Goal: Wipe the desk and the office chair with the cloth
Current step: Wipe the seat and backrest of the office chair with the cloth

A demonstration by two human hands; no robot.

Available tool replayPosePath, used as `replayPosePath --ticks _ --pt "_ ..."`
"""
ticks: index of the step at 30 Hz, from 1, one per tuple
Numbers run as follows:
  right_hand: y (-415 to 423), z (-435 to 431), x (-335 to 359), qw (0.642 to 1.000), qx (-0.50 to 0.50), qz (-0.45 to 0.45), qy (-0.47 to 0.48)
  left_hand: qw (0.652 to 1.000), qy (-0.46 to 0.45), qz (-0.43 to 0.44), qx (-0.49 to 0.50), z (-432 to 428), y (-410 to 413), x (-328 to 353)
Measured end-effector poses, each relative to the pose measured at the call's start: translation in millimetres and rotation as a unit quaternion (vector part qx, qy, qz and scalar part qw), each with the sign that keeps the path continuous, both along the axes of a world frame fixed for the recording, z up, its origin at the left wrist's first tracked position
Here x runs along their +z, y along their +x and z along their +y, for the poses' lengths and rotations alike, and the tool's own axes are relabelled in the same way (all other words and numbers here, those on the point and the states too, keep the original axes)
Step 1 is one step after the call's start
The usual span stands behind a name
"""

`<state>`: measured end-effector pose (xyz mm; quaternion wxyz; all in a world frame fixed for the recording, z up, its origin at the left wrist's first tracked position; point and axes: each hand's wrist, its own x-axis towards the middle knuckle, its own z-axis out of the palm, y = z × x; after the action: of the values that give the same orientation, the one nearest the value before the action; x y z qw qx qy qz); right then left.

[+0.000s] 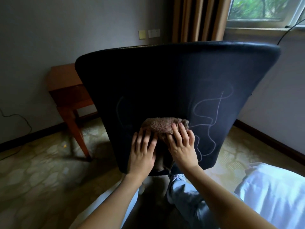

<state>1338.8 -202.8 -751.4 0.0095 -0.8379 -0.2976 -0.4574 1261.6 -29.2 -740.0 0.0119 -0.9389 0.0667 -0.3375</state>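
Your bare forearms (113, 200) reach up from the bottom edge, with your jeans (183, 194) between them. Filling most of the view is the office chair's dark backrest (173, 76), its rear face towards you and tilted away at the top. Under it lies patterned carpet (41, 171), and white bedding (272, 195) sits at lower right. Over on the left, against the wall, stands the wooden desk (66, 90), partly hidden behind the chair and well apart from your hands. Brown curtain (198, 19) hangs behind the chair, with the window (264, 9) to its right.

Now the cloth (162, 125): brown terry, bunched against the lower middle of the backrest. You've got both hands on it. Your left hand (142, 156) lies flat, fingers spread and fairly straight, pressing the cloth's left part to the chair. Your right hand (182, 149) presses the right part, fingers spread, two fingertips up on the cloth's top fold. Neither hand curls around it; both are flat palms pushing. The fold shows above your fingertips, and the rest hangs down between your hands toward the backrest's lower edge.

Pale chalk-like lines (214, 109) loop over the backrest just right of your right hand, and a fainter curve shows to the left of the cloth. A thin cable (18, 115) trails on the floor at far left.
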Motion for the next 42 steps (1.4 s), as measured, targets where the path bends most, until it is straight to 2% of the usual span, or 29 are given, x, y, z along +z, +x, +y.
replayPosePath --ticks 4,7,12,17,22,27,32,37,42 --pt "-11 2 -11 1.000 -0.004 0.031 -0.001 0.999 -0.016 0.037 0.008 -4 -9 -12" --pt "-25 6 -5 0.996 0.004 0.088 -0.005 0.997 -0.047 0.066 0.013 -5 -14 -14" --pt "-45 0 30 0.976 0.089 0.196 0.029 0.971 -0.217 0.094 -0.016 -7 -29 -4" --pt "-64 -1 71 0.980 0.128 0.144 0.057 0.947 -0.308 0.029 -0.086 -4 -45 26" --pt "-74 10 102 0.986 0.151 0.064 0.039 0.919 -0.384 -0.047 -0.083 -5 -59 67" --pt "-77 35 143 0.985 0.173 0.001 0.027 0.903 -0.388 -0.146 -0.110 14 -65 104" --pt "-81 66 202 0.981 0.184 -0.054 0.037 0.896 -0.376 -0.207 -0.114 33 -59 151" --pt "-69 90 224 0.986 0.144 -0.072 -0.030 0.916 -0.348 -0.192 -0.048 53 -45 158" --pt "-48 98 193 0.989 0.123 -0.043 -0.069 0.939 -0.317 -0.135 -0.012 69 -30 122"
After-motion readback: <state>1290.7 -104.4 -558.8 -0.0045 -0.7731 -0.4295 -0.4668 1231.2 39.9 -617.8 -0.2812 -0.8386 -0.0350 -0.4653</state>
